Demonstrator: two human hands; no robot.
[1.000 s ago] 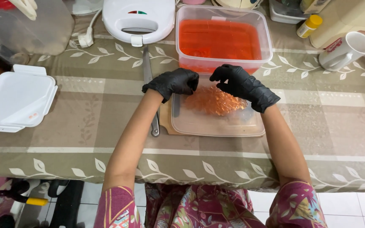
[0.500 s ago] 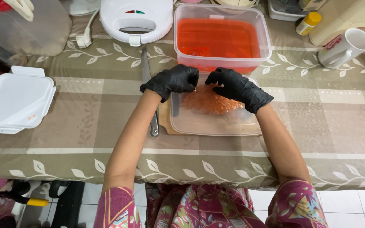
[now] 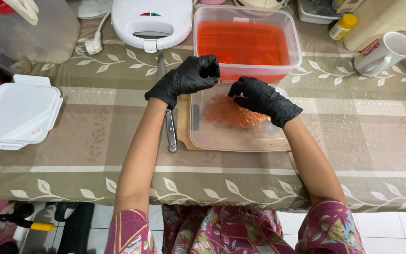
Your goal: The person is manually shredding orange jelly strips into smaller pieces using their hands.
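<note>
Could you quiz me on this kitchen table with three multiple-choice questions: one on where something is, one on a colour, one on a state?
1. Where is the knife?
A. left of the cutting board
B. inside the tub
C. on the white lid

2. What colour are the gloves on the left hand and right hand?
A. white
B. black
C. orange

3. How is the mug standing?
A. upright
B. upside down
C. tipped on its side

Answers: 1 A, the knife lies along the board's left edge. 2 B, both hands wear black gloves. 3 C, its open mouth faces sideways.
</note>
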